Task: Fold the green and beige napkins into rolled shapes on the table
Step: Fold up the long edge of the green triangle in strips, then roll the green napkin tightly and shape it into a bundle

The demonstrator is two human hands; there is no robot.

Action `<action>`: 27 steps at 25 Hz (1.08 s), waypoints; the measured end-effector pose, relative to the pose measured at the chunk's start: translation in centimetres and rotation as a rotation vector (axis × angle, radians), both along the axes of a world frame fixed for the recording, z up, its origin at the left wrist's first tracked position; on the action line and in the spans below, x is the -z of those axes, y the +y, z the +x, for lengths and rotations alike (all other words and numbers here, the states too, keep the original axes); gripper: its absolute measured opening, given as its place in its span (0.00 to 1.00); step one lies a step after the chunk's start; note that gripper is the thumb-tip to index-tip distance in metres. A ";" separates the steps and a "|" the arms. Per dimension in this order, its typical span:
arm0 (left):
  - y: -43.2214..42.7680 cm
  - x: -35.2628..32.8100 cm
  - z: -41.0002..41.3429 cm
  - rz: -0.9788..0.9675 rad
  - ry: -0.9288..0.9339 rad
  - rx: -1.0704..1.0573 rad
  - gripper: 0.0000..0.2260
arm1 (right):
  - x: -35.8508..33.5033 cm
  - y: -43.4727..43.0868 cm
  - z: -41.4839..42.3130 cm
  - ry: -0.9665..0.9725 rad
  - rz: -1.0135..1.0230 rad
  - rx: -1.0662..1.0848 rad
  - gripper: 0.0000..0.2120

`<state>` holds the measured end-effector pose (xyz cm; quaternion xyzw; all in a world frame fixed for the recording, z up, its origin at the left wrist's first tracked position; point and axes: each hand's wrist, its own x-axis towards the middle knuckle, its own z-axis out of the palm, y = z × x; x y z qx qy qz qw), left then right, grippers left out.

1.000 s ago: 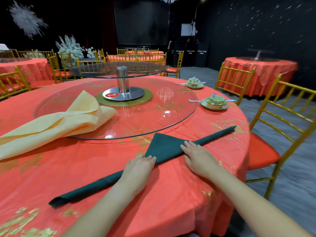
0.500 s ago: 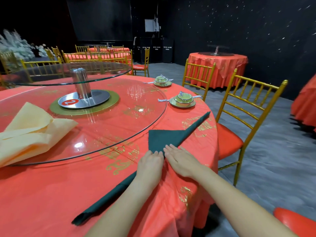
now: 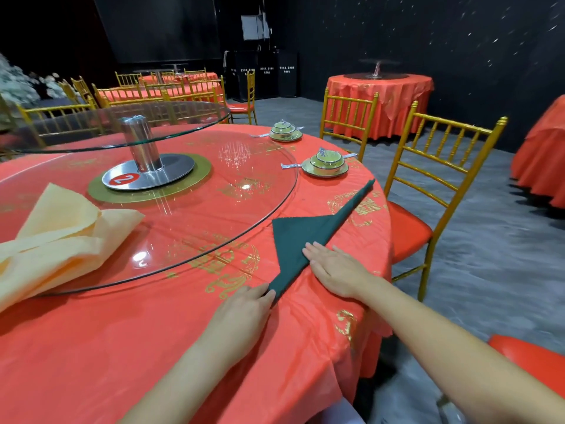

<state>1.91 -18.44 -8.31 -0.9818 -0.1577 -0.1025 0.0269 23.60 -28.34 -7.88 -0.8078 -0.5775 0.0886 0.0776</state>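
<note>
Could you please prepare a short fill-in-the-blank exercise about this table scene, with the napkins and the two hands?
1. The right hand lies flat on the ____ napkin.
2. The beige napkin rests partly on the round ____ turntable.
3. The red disc at the turntable's base shows the number ____.
4. The left hand touches the napkin's ____ end.

Missing words: green; glass; 2; near
</note>
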 end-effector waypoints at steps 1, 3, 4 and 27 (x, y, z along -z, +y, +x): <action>0.0 0.0 0.0 -0.031 0.009 -0.003 0.12 | -0.1 0.0 -0.2 0.001 0.009 0.008 0.23; -0.3 -0.2 0.9 -0.097 0.032 0.011 0.08 | -0.3 -0.3 -0.6 -0.013 0.039 0.025 0.23; -0.8 -0.3 1.6 -0.100 0.039 0.002 0.08 | -0.5 -0.5 -1.0 -0.024 0.059 0.029 0.23; -0.6 -1.0 -8.0 -0.348 0.053 0.255 0.24 | 0.4 -3.9 -9.0 -0.133 0.370 -0.100 0.22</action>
